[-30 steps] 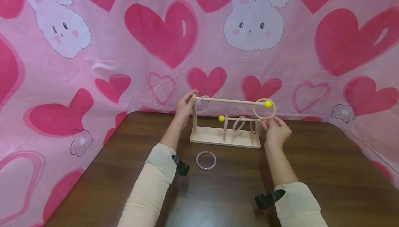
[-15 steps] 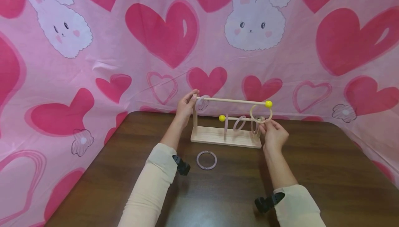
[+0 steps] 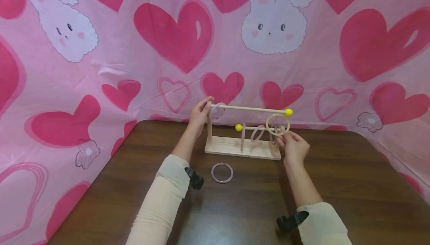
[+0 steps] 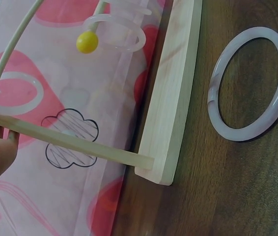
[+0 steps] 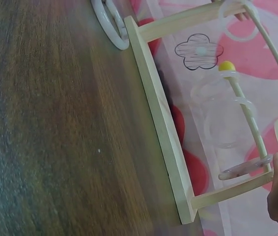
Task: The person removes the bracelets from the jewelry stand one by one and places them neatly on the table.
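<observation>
A wooden rack (image 3: 243, 148) with two rods tipped by yellow balls stands at the back of the table. My left hand (image 3: 205, 107) grips the top of its left post (image 4: 70, 142). My right hand (image 3: 286, 137) pinches a pale yellow ring (image 3: 277, 124), whose top edge meets the upper rod (image 3: 248, 108) just left of the rod's yellow ball (image 3: 288, 112). One pale pink ring (image 3: 217, 111) hangs on the upper rod by the left post. Three pale pink rings (image 3: 257, 133) hang on the lower rod. A loose pink ring (image 3: 222, 173) lies flat in front of the rack.
The dark wooden table (image 3: 352, 185) has rounded far corners. A pink cloth (image 3: 174, 32) printed with hearts and rabbits hangs right behind the rack and along both sides. Black wrist mounts (image 3: 195, 179) sit on both cream sleeves.
My right hand has carried the yellow ring left and down, from around the upper rod's ball to just inside it. The left hand and rack have stayed put.
</observation>
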The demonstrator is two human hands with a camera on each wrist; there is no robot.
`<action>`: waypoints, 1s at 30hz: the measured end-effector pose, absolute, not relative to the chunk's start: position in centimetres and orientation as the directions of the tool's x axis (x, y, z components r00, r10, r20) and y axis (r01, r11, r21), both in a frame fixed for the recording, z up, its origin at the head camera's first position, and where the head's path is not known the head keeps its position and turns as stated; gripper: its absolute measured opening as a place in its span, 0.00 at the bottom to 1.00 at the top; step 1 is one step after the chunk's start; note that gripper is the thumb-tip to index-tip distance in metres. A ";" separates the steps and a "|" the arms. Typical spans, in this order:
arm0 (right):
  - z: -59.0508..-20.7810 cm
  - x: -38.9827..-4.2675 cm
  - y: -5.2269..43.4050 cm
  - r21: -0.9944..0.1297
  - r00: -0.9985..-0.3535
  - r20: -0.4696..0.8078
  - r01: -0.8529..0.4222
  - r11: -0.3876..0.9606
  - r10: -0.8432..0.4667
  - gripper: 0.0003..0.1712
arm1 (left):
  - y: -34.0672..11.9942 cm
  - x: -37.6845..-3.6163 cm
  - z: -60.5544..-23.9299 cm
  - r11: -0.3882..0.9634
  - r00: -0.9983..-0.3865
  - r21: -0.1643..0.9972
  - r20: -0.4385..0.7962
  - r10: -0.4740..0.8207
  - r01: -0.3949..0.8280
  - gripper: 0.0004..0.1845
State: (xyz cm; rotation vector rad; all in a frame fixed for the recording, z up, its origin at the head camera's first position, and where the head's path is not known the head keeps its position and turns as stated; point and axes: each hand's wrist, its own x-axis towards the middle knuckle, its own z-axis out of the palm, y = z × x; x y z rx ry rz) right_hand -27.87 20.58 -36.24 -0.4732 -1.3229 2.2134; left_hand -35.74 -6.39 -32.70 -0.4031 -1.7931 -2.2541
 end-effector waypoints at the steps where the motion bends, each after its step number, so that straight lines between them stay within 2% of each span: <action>1: -36.2 -27.8 20.6 -0.888 -0.810 -0.033 -0.246 -0.390 0.585 0.10 | -6.4 -35.7 -32.7 -0.226 -0.935 0.910 0.354 -0.010 0.347 0.19; 7: -36.4 -27.6 20.6 -0.909 -0.829 -0.020 -0.218 -0.356 0.559 0.05 | -6.4 -35.7 -32.7 -0.233 -0.936 0.910 0.351 -0.007 0.343 0.19; 19: -36.3 -26.8 20.4 -0.946 -0.893 -0.029 -0.121 -0.300 0.449 0.10 | -6.4 -35.7 -32.6 -0.227 -0.946 0.920 0.325 -0.014 0.319 0.19; 22: -36.3 -26.5 20.4 -0.948 -0.904 -0.031 -0.108 -0.298 0.426 0.06 | -6.4 -35.7 -32.7 -0.228 -0.946 0.920 0.325 -0.016 0.320 0.19; 27: -36.9 -26.6 20.5 -0.952 -0.924 0.007 -0.124 -0.280 0.383 0.11 | -6.4 -35.8 -32.7 -0.238 -0.946 0.918 0.323 -0.013 0.317 0.19; 30: -38.0 -27.2 21.0 -0.947 -0.945 0.059 -0.155 -0.282 0.322 0.07 | -6.4 -35.8 -32.7 -0.244 -0.946 0.917 0.324 -0.011 0.317 0.19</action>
